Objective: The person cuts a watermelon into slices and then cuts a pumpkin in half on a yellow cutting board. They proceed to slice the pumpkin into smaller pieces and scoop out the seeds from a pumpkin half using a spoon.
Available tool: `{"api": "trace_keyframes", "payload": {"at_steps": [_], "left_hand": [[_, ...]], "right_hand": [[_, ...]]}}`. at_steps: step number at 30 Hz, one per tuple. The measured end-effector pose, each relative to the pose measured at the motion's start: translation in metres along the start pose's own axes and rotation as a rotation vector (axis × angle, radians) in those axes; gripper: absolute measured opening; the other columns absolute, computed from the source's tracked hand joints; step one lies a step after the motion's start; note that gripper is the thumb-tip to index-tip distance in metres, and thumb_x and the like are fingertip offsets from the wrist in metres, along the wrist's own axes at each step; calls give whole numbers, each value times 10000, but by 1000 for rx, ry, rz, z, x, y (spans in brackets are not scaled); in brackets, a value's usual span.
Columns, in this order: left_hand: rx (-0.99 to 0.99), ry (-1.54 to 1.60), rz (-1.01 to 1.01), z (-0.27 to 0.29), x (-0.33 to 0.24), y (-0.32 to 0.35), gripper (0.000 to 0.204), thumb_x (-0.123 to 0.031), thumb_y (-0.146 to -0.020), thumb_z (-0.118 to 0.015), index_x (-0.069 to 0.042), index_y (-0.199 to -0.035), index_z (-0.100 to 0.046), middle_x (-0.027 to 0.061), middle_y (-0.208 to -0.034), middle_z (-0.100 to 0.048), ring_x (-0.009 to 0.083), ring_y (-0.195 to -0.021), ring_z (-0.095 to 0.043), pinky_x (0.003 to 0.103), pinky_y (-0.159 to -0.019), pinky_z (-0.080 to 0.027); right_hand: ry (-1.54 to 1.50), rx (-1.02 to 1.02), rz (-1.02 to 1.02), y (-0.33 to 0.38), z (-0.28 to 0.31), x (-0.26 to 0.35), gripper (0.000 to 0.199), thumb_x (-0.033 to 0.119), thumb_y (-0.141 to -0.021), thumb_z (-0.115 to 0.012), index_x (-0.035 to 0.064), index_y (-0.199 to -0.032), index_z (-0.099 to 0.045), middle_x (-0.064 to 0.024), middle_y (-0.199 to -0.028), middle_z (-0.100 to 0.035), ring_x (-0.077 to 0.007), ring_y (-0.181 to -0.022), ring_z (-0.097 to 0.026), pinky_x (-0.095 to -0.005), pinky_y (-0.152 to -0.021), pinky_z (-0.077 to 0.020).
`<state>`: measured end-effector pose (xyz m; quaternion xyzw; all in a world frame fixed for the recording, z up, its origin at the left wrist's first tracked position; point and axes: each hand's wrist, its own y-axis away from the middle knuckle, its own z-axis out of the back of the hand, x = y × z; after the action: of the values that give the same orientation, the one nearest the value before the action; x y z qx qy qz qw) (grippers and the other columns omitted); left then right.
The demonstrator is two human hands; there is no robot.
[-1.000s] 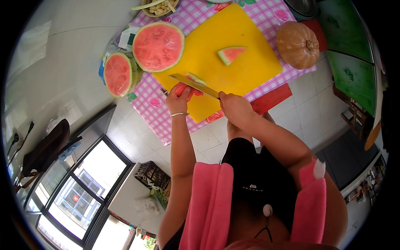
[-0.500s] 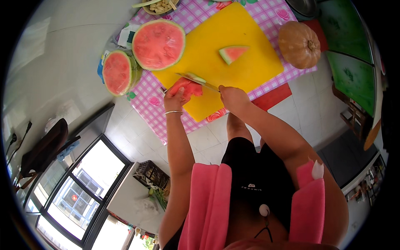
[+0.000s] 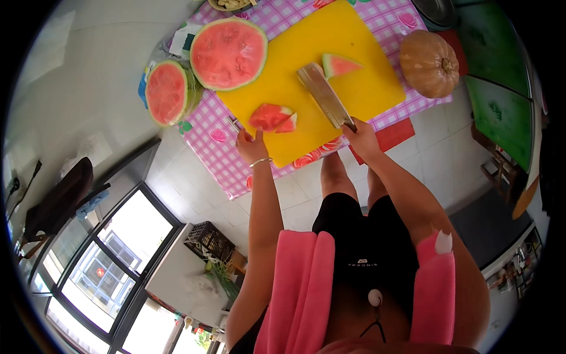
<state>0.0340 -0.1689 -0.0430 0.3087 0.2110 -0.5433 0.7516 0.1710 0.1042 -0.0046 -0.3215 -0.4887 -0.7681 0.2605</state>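
Note:
My right hand [image 3: 364, 139] is closed around the handle of a wide-bladed cleaver [image 3: 324, 94], its blade slanting over the yellow cutting board [image 3: 300, 44]. Just left of it on the board lie a peeled red chunk of watermelon [image 3: 269, 117] and a smaller piece [image 3: 288, 124] beside it. My left hand [image 3: 253, 148] is at the board's near left edge, fingers apart, close to the chunk and holding nothing. Beyond the cleaver sits a watermelon wedge [image 3: 342, 65] with rind, partly next to the blade's far end.
A large cut watermelon half [image 3: 229, 54] and a smaller cut piece [image 3: 167, 93] stand at the left. A pumpkin [image 3: 429, 64] rests on the right of the checked tablecloth [image 3: 218, 159]. A small metal object [image 3: 234, 124] lies near my left fingers. A bowl [image 3: 231, 5] is at the back.
The cleaver has swung right, away from the watermelon chunk, toward the wedge. My left hand has let go of the chunk, which now lies on the board with a smaller piece beside it.

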Motion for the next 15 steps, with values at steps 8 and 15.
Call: {"api": "trace_keyframes", "payload": {"at_steps": [8,15], "left_hand": [[13,-396,-667,-24,-58,47,430,-128,-680,-784,-19,-1057,-611,177,-979,-632,375,-934,-584,456,-838,-476],[216,-54,-462,-33,-52,50,327,-11,-677,-729,-25,-971,-588,168,-920,-613,355,-843,-602,410,-723,-491]], "right_hand": [[145,116,42,28,21,23,205,185,-897,-609,-19,-919,-620,-197,-702,-607,-329,-628,-603,-377,-574,-468],[384,89,182,56,12,18,176,179,-886,-615,5,-906,-594,-197,-734,-613,-380,-684,-608,-436,-610,-481]]}}
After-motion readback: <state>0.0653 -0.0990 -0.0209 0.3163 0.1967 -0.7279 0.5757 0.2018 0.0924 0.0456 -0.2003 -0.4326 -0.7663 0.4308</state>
